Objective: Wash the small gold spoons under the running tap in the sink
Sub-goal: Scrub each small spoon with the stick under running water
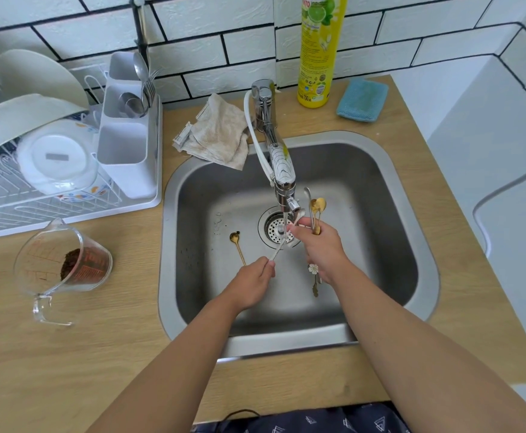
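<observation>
Left hand [253, 278] pinches one spoon [279, 249] into the tap [282, 179] stream for rinsing; right hand [321, 245] grips a bundle of spoons [316, 210] beside it.

The yellow bottle [320, 51] is cut off by the top edge; its label is unreadable.

White brick-tile wall [193, 48] with dark grout behind light wood countertop [68, 354]; even daylight.
</observation>
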Available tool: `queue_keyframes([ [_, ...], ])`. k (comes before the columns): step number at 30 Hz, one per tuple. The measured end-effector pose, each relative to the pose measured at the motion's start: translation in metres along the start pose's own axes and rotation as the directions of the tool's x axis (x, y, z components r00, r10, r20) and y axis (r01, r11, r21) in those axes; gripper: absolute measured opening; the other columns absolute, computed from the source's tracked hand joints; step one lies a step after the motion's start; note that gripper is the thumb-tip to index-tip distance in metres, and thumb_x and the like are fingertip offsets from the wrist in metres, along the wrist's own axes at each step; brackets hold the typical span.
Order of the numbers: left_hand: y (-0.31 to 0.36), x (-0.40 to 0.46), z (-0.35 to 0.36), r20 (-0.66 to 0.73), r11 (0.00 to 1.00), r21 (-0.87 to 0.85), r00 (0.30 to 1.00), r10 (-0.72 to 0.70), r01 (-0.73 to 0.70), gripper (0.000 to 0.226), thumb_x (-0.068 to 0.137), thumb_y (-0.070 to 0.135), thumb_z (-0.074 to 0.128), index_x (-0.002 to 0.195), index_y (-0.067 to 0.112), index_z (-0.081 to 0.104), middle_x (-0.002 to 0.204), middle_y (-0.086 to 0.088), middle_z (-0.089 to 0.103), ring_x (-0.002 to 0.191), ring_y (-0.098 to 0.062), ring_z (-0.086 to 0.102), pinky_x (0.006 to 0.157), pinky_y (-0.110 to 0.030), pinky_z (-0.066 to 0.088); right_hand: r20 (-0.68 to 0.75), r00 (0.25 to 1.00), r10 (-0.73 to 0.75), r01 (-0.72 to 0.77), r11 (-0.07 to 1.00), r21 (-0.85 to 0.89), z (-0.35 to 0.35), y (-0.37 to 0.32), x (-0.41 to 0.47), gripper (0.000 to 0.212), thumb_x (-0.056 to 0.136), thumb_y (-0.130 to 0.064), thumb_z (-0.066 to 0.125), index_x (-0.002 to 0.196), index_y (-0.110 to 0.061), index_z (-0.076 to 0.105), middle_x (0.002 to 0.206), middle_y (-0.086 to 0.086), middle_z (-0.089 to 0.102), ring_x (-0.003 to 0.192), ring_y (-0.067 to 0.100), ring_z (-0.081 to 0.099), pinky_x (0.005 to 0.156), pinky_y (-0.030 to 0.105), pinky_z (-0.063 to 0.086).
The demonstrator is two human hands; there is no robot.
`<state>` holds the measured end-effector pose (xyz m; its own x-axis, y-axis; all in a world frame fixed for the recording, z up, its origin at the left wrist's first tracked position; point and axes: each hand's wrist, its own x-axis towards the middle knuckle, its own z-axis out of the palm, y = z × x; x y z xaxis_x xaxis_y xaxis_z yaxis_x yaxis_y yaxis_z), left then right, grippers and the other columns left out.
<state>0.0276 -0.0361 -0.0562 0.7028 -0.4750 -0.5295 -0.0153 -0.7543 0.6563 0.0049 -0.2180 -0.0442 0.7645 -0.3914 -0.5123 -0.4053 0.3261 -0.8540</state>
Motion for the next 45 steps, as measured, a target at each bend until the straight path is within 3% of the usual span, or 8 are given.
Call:
queue_keyframes([
  [4, 0.002, -0.001, 0.0, 0.021, 0.984, -0.158, 0.996, -0.086, 0.088, 0.038, 0.097, 0.041, 0.033, 0.07, 0.021, 0.052, 0.068, 0.004, 0.054, 0.068, -0.017, 0.047, 0.067, -0.034, 0.039, 0.033, 0.999, 0.036, -0.035, 0.998, -0.044, 0.001, -0.002, -0.001, 0.025, 0.084, -0.023, 0.086, 0.103, -0.024, 0.07, 0.067, -0.017, 0.069, 0.041, -0.007, 0.052, 0.05, 0.011, 0.034],
  [9, 0.002, -0.002, 0.001, -0.002, 0.983, -0.161, 0.996, -0.09, 0.088, 0.059, 0.095, 0.07, 0.026, 0.074, 0.025, 0.059, 0.066, 0.005, 0.06, 0.062, -0.014, 0.054, 0.065, -0.033, 0.042, 0.061, 0.996, 0.068, -0.064, 0.995, -0.072, 0.001, 0.003, -0.001, 0.035, 0.082, -0.021, 0.087, 0.111, -0.022, 0.066, 0.067, -0.016, 0.068, 0.044, -0.008, 0.054, 0.053, 0.013, 0.036],
  [14, 0.002, 0.0, -0.001, -0.081, 0.994, -0.101, 0.996, -0.048, 0.039, 0.055, 0.102, 0.059, 0.027, 0.073, 0.024, 0.058, 0.071, 0.003, 0.062, 0.07, -0.015, 0.055, 0.066, -0.033, 0.042, 0.126, 0.991, 0.049, -0.029, 0.987, -0.16, 0.005, 0.008, 0.0, 0.038, 0.078, -0.019, 0.09, 0.11, -0.025, 0.071, 0.089, -0.005, 0.078, 0.089, 0.007, 0.071, 0.075, 0.021, 0.046],
  [22, 0.0, 0.001, -0.002, -0.128, 0.995, -0.088, 0.99, -0.058, 0.047, 0.055, 0.101, 0.053, 0.033, 0.06, 0.024, 0.057, 0.059, 0.005, 0.061, 0.062, -0.016, 0.056, 0.062, -0.031, 0.041, 0.184, 0.982, 0.038, -0.004, 0.983, -0.185, 0.003, 0.01, 0.0, 0.031, 0.081, -0.019, 0.087, 0.108, -0.026, 0.072, 0.069, -0.014, 0.073, 0.043, -0.007, 0.054, 0.042, 0.005, 0.036],
  [31, 0.0, 0.002, -0.001, -0.139, 0.99, -0.123, 0.986, -0.091, 0.074, 0.054, 0.096, 0.052, 0.039, 0.055, 0.022, 0.059, 0.048, 0.005, 0.059, 0.05, -0.013, 0.054, 0.06, -0.03, 0.045, 0.092, 0.995, -0.042, 0.061, 0.975, -0.212, 0.0, 0.017, 0.008, 0.025, 0.082, -0.022, 0.086, 0.103, -0.027, 0.073, 0.058, -0.02, 0.06, 0.061, -0.004, 0.061, 0.073, 0.023, 0.048],
  [36, 0.001, 0.001, -0.003, -0.139, 0.991, -0.107, 0.985, -0.099, 0.085, 0.052, 0.087, 0.053, 0.038, 0.049, 0.02, 0.053, 0.046, 0.005, 0.057, 0.049, -0.014, 0.051, 0.059, -0.031, 0.044, 0.122, 0.99, -0.075, 0.101, 0.97, -0.223, 0.001, 0.016, 0.007, 0.004, 0.092, -0.024, 0.076, 0.094, -0.025, 0.073, 0.084, -0.01, 0.08, 0.096, 0.01, 0.074, 0.086, 0.027, 0.048],
  [42, 0.003, 0.002, -0.001, -0.091, 0.968, -0.191, 0.979, -0.183, 0.163, 0.041, 0.074, 0.052, 0.037, 0.053, 0.019, 0.051, 0.044, 0.005, 0.052, 0.049, -0.018, 0.045, 0.058, -0.031, 0.039, 0.153, 0.987, -0.054, 0.1, 0.947, -0.305, 0.004, 0.016, 0.006, 0.025, 0.1, -0.039, 0.063, 0.086, -0.026, 0.08, 0.092, -0.017, 0.08, 0.085, -0.006, 0.068, 0.076, 0.024, 0.044],
  [45, 0.003, 0.001, -0.003, -0.09, 0.966, -0.193, 0.977, -0.194, 0.174, 0.043, 0.073, 0.053, 0.035, 0.055, 0.018, 0.052, 0.044, 0.004, 0.052, 0.051, -0.02, 0.046, 0.059, -0.032, 0.04, 0.178, 0.983, -0.047, 0.093, 0.96, -0.264, 0.002, 0.017, 0.005, 0.013, 0.097, -0.03, 0.069, 0.094, -0.023, 0.08, 0.095, -0.018, 0.08, 0.089, -0.006, 0.07, 0.078, 0.023, 0.045],
])
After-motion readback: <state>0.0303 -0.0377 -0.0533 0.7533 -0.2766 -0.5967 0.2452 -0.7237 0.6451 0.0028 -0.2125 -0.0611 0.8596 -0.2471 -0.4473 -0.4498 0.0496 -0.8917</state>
